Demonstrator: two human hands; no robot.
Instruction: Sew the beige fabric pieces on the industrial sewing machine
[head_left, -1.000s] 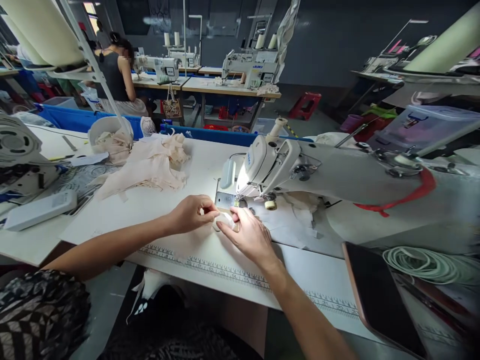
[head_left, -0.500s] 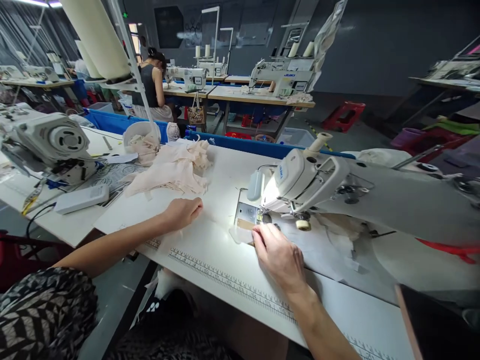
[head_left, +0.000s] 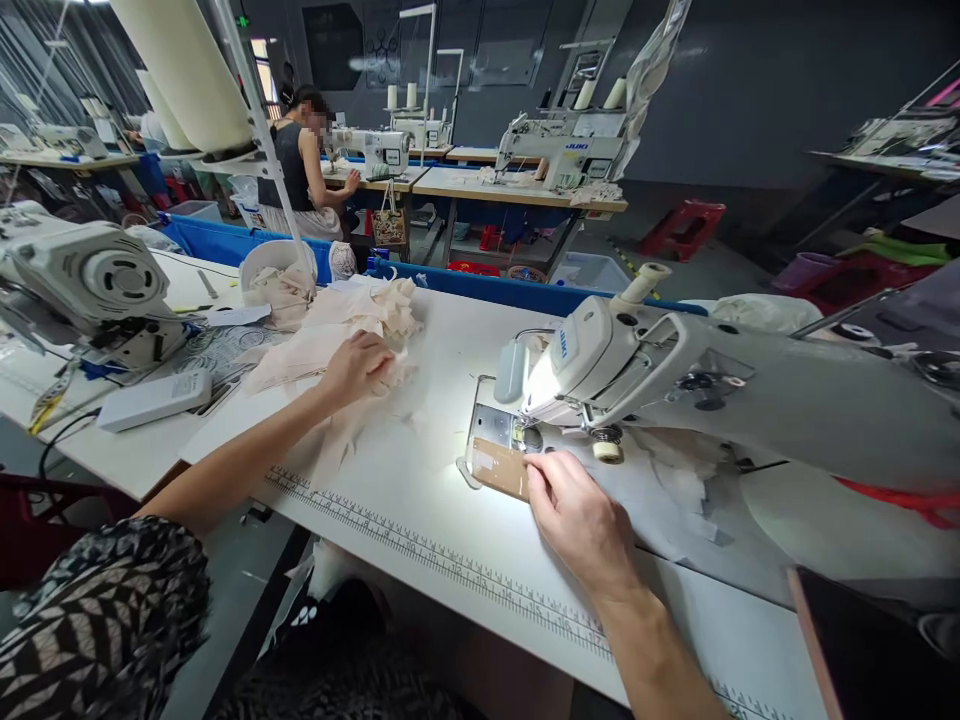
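My left hand (head_left: 356, 368) lies over the front of a pile of pale peach fabric pieces (head_left: 300, 358), its fingers curled on a piece of that cloth. Loose, blurred pale fabric (head_left: 341, 435) spreads below the wrist. Beside the needle area of a white JUKI sewing machine (head_left: 581, 355), my right hand (head_left: 581, 520) rests with thumb and forefinger pinched together. Those fingertips meet the right end of a brown cover plate (head_left: 501, 472) in the machine bed; whatever is between them is too small to make out. A lamp lights the needle plate (head_left: 493, 424).
A ruler strip (head_left: 450, 565) runs along the table's front edge. At left stand another sewing machine (head_left: 97, 285), a white box (head_left: 155, 400) and a fabric-filled tub (head_left: 259, 268). Thread cones (head_left: 184, 80) hang upper left. Farther back, a person (head_left: 300, 165) sits at a machine.
My left hand has moved up and away onto the fabric pile. The right hand has shifted slightly right and down. More of the brown plate shows, where something pale lay over it.
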